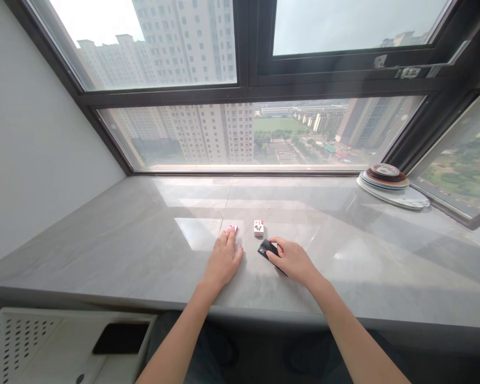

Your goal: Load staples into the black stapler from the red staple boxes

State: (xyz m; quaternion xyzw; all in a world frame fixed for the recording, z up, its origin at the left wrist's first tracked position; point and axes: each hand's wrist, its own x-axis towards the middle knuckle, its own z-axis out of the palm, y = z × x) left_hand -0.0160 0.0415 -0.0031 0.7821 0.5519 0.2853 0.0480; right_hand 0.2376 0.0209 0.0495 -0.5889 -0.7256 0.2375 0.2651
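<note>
Where windows meet white wall, grey marble sill, stacked plates.

No readable text anywhere. Small box on the sill, just beyond the right hand: red-and-white print, a red mark on top (too small to read). Second box, left of the first and under the left hand's fingertips: pink-red print, illegible. Black object under the right hand, near side of the first box: pale mark on it, unreadable. Plates far right of that box: patterned, no legible lettering.
</note>
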